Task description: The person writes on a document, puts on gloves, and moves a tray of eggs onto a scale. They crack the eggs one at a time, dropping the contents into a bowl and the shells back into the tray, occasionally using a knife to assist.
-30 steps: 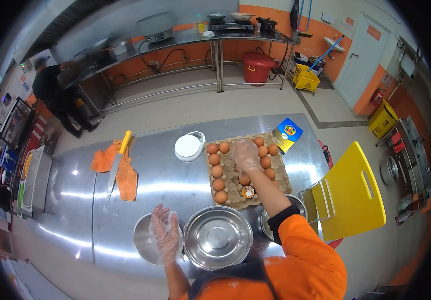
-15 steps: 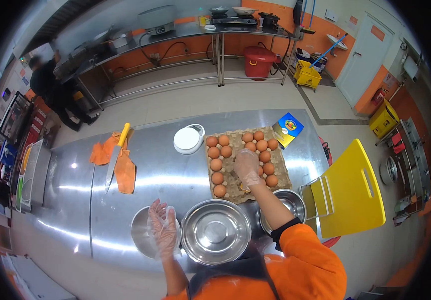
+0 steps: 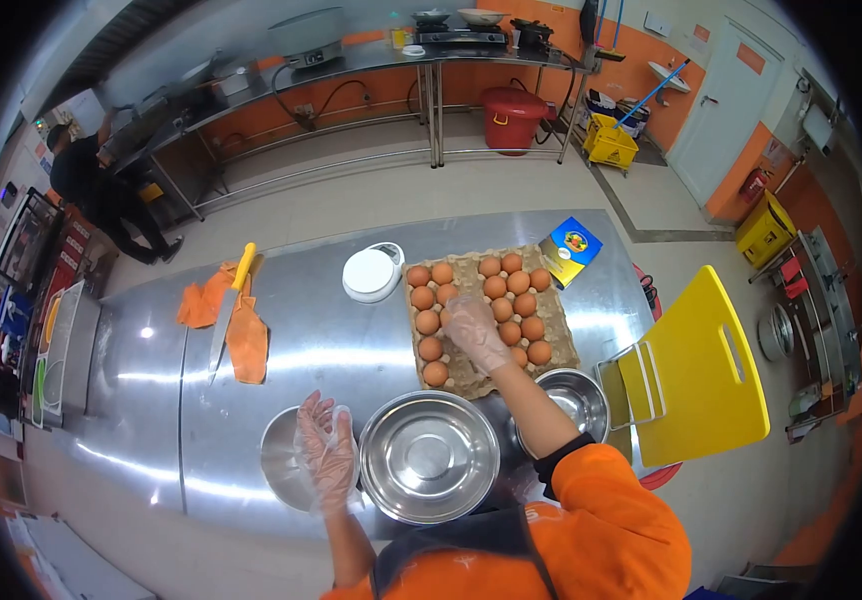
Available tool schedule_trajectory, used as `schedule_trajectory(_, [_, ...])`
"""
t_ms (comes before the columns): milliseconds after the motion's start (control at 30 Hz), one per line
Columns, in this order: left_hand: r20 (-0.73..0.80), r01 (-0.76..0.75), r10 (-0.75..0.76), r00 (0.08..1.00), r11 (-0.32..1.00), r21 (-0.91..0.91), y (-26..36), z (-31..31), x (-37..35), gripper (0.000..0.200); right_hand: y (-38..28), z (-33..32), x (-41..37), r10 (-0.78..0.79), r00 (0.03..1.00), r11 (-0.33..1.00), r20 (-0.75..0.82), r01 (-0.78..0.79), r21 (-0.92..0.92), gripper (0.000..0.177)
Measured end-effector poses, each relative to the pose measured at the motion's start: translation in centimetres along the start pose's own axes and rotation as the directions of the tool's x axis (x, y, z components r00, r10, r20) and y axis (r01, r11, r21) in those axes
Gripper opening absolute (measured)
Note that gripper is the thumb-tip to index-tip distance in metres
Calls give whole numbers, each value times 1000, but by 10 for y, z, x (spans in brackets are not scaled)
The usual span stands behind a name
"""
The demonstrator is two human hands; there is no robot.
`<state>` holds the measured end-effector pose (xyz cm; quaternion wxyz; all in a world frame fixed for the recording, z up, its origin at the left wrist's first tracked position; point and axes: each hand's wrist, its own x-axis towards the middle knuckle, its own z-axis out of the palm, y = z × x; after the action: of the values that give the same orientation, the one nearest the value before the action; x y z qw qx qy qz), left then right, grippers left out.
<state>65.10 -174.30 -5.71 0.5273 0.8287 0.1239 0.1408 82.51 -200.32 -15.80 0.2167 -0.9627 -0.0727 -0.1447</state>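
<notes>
Gloved right hand (image 3: 473, 335) lies on the egg tray (image 3: 563, 345) on the steel table (image 3: 321, 350), fingers curled over eggs (image 3: 519, 283); cannot tell if one is gripped; gloved left hand (image 3: 326, 455) spread loose, empty, above small steel bowl (image 3: 277, 465) beside large bowl (image 3: 429, 457).

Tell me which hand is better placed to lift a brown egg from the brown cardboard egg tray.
Right. The clear-gloved right hand lies over the brown eggs in the cardboard egg tray. The clear-gloved left hand hovers open above a small round steel bowl, apart from the tray.
</notes>
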Motion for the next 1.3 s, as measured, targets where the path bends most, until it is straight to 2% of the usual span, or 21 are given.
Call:
schedule_trajectory(100, [-5,4,-4,1000,1000,28,1,-3,0,49,-6,-47,-13,-110,994,993,22,109,48,16])
schedule_trajectory(167, [-4,27,-27,1000,1000,-8,-3,-4,0,52,-8,-60,-27,186,975,971,120,-164,-173,15])
schedule_trajectory(200, [5,44,-44,999,998,-41,-4,-4,0,54,-2,-50,-31,187,974,971,125,-164,-175,15])
schedule_trajectory(267, [19,47,-47,999,998,-45,-3,-2,1,54,10,-29,-35,53,997,968,59,-37,-247,11])
schedule_trajectory(300, [30,47,-46,999,998,-49,-2,-1,1,54,10,-23,-39,57,997,967,59,-41,-250,11])
schedule_trajectory(367, [44,39,-38,998,999,-38,4,1,0,54,-5,-18,-38,83,996,882,31,-59,-468,10])
schedule_trajectory(467, [53,27,-26,998,999,-19,10,2,-2,53,-5,-9,-29,101,993,863,65,-55,-502,10])
schedule_trajectory(600, [38,21,-21,999,1000,-8,6,-3,-4,51,0,-17,-23,70,995,903,69,-34,-428,11])
schedule_trajectory(667, [25,4,-4,1000,1000,-10,6,-7,-5,51,2,-20,-23,77,997,951,16,-69,-303,12])
schedule_trajectory(700, [17,-12,12,1000,1000,-8,5,-8,-5,50,1,-19,-23,70,997,951,14,-62,-304,12])
schedule_trajectory(767, [-10,-16,16,1000,1000,-12,2,-7,-4,49,-5,-21,-29,-22,994,959,-111,-10,-282,11])
schedule_trajectory(800, [-27,-20,19,999,1000,-12,0,-6,-5,48,-10,-20,-33,-17,994,959,-106,-14,-285,11])
schedule_trajectory(867, [-14,-12,12,1000,1000,-16,1,-4,-6,48,-24,-12,-38,-38,990,988,-138,17,-153,11])
schedule_trajectory(933, [-4,-11,11,1000,1000,-20,3,-3,-7,48,-24,1,-45,-34,991,985,-133,10,-173,10])
schedule_trajectory(1000, [46,28,-28,999,1000,-8,4,-4,-7,50,-21,2,-47,-16,993,999,-114,11,-45,9])
schedule_trajectory(1100, [-16,-8,8,1000,1000,29,6,-7,-5,48,-13,-48,-45,33,998,999,-54,-33,2,9])
schedule_trajectory(1133, [-20,-2,3,1000,1000,30,5,-8,-5,48,-5,-59,-45,29,998,1000,-48,-29,4,9])
schedule_trajectory(1200, [-52,-6,8,999,999,41,1,-10,-3,48,9,-74,-45,307,952,908,-23,-300,-293,11])
schedule_trajectory(1300, [-33,17,-15,999,999,47,5,-8,-3,48,30,-56,-52,253,967,904,3,-236,-356,12])
